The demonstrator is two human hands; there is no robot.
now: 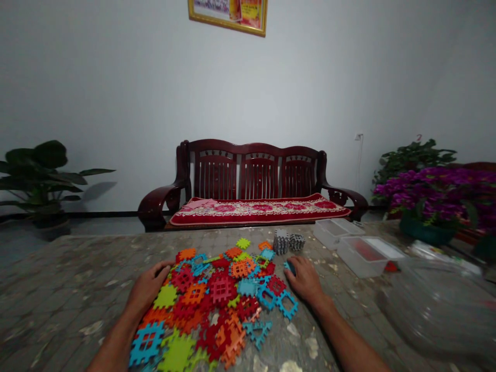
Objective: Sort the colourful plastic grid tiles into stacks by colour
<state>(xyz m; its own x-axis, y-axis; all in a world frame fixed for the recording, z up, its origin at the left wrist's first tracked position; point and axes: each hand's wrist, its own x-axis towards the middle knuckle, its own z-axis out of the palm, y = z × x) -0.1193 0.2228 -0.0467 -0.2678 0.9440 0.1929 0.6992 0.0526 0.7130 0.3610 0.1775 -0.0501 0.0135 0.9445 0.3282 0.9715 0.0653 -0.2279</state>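
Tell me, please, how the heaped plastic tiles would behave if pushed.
The plastic tiles look flat and stiff, so they would probably slide, not roll. Loosely heaped, they would likely spread apart. Their notched edges may snag one another.

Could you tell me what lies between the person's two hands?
A heap of colourful interlocking tiles fills the stretch from left hand to right hand, seen in the head view.

left hand [149, 287] resting open against pile of colourful tiles [220, 289], right hand [306, 279] on blue tile [289, 266], clear boxes [364, 253] beyond
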